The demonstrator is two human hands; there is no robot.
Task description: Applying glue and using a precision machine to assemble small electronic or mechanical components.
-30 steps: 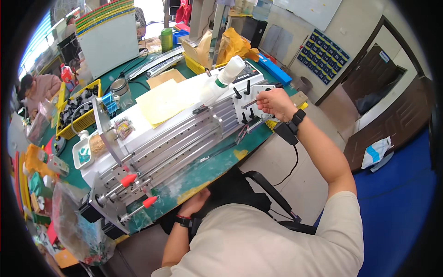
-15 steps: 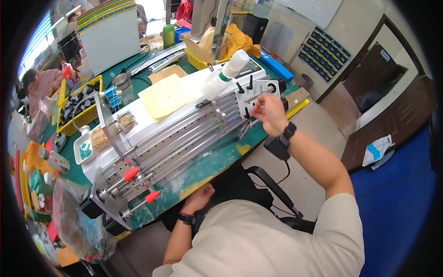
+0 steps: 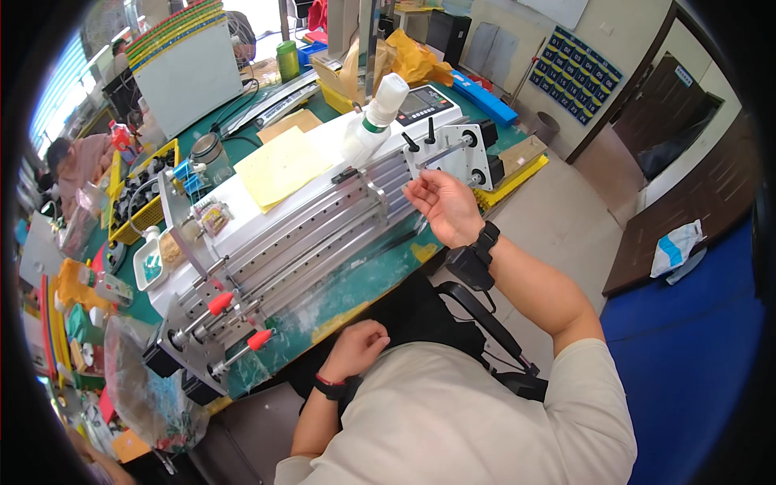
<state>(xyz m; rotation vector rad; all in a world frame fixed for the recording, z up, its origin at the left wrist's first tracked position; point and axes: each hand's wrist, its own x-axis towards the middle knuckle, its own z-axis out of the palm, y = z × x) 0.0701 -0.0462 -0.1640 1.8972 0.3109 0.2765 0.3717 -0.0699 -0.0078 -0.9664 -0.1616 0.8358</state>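
Observation:
My right hand is bent at the front of a long bench machine with metal rails, near its right end plate. Its thumb and fingertips come together; whatever they may hold is too small to make out. Two black levers stand up just beyond the fingers. Against my lap, off the bench's near edge, rests my left hand, its fingers loosely curled and nothing visible in them. A white squeeze bottle with a green band stands on the machine's white casing.
On the casing lies yellow paper. At the machine's left end are red-tipped rods and a white tray of small green pieces. A yellow basket holds black parts. Close to my right arm is a chair armrest.
My right hand has drawn left and slightly down, away from the end plate. My left hand shows more fully at my lap. The whole view has shifted slightly.

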